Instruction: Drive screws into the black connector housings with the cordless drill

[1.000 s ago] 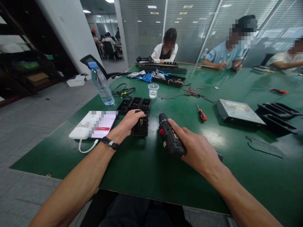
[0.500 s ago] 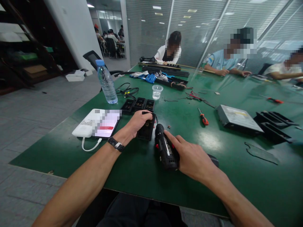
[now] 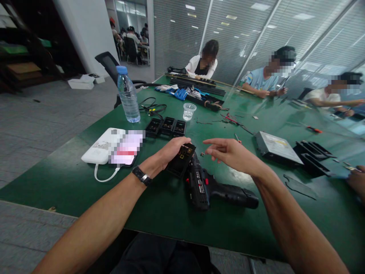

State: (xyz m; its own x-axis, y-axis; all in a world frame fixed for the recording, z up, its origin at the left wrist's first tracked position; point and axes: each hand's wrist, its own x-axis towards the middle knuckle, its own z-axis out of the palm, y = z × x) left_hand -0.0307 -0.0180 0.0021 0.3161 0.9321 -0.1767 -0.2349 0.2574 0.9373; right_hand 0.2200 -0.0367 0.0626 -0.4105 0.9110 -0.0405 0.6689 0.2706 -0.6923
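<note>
My left hand (image 3: 173, 150) grips a shallow black plastic box (image 3: 180, 161) by its far end, tilted above the table. Brass-coloured bits show inside the box. Beside it a black cordless drill (image 3: 198, 186) lies on its side, its handle pointing right. My right hand (image 3: 228, 152) hovers beyond the drill, touching nothing, with its index finger stretched out. Small copper-coloured pieces (image 3: 202, 154) lie on the table near those fingertips. Just past my left hand sit three similar black boxes (image 3: 168, 125) holding small metal parts.
On the left stand a water bottle (image 3: 128, 97), a white power bank (image 3: 101, 146) and a phone (image 3: 129, 150). A plastic cup (image 3: 189, 112) is farther back. Rightward lie a metal drive case (image 3: 278, 147) and black brackets (image 3: 312, 156). Several people sit across the green table (image 3: 159, 213).
My right hand has let go of the drill and moved up and away, leaving it lying on the table. My left hand has tilted the black box.
</note>
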